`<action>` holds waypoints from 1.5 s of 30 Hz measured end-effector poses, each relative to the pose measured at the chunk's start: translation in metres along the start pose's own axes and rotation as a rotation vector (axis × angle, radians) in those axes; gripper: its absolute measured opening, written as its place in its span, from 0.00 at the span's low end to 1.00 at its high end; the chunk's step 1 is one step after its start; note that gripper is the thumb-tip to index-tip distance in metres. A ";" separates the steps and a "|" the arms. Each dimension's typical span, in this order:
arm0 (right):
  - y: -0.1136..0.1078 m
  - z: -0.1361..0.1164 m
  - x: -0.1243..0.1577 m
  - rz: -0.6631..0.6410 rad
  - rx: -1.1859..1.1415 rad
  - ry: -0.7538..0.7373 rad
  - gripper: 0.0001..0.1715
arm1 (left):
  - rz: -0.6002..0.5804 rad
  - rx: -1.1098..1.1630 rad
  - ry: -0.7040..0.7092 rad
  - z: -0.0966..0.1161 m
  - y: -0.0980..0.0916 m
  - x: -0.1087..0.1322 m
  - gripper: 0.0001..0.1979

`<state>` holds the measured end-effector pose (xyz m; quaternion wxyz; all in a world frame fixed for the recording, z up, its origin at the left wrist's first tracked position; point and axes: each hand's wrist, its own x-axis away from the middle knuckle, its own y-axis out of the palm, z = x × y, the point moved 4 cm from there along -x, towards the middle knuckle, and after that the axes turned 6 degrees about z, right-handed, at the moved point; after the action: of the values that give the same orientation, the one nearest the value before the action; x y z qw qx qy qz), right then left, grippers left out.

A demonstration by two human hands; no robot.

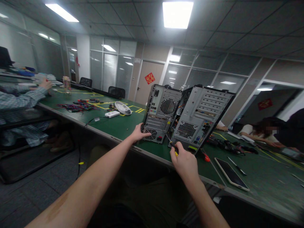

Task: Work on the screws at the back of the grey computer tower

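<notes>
Two grey computer cases stand upright near the front edge of a green table (114, 125), their rear panels facing me. My left hand (140, 133) grips the lower left corner of the left case (162, 112). My right hand (184, 161) is closed on a screwdriver (171, 144) with a black and yellow handle. Its thin shaft points up toward the gap between the left case and the right case (204, 117). The right case leans to the right.
A red-handled screwdriver (205, 156), a tablet (231, 174) and a dark tool (237, 166) lie right of the cases. A small fan (123, 107), a white device (112, 114) and coloured cables (77, 106) sit left. People sit at the far left (21, 98) and far right (261, 131).
</notes>
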<state>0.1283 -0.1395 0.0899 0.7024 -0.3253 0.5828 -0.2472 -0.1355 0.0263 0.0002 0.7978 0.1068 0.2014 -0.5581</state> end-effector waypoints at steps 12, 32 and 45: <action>0.016 -0.013 -0.022 -0.035 -0.030 0.059 0.11 | 0.032 -0.150 -0.018 -0.001 0.003 -0.009 0.43; 0.069 -0.031 0.080 0.199 -0.732 0.251 0.21 | -0.056 -0.801 -0.082 0.002 -0.127 -0.018 0.09; 0.082 -0.033 0.091 0.239 -0.781 0.145 0.17 | -0.118 -0.850 -0.038 0.000 -0.117 -0.035 0.09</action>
<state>0.1116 -0.1566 -0.0347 0.5072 -0.4789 0.7145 0.0535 -0.2546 0.0143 0.0218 0.7411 -0.2534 0.4043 -0.4723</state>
